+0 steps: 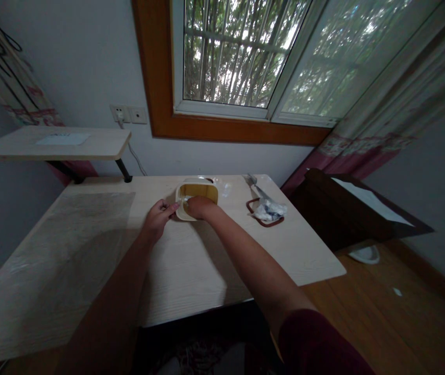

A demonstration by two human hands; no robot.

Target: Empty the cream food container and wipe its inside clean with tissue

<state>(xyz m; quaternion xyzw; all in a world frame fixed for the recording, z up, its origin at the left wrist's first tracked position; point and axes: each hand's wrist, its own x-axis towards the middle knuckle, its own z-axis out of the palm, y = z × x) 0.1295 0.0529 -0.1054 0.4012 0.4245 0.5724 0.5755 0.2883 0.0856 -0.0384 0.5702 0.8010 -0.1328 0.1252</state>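
Observation:
A small cream box with a yellowish inside stands open on the pale wooden desk, near its far edge. My left hand rests against the box's left side, fingers curled with the tips touching its rim. My right hand lies over the box's near edge, fingers bent down at the rim; what they hold, if anything, is hidden. Something white shows between the two hands at the box's corner.
A brown-rimmed lid or tray holding a crumpled plastic wrapper lies right of the box, a metal utensil behind it. A clear mat covers the desk's left half. A raised shelf stands left, a dark cabinet right.

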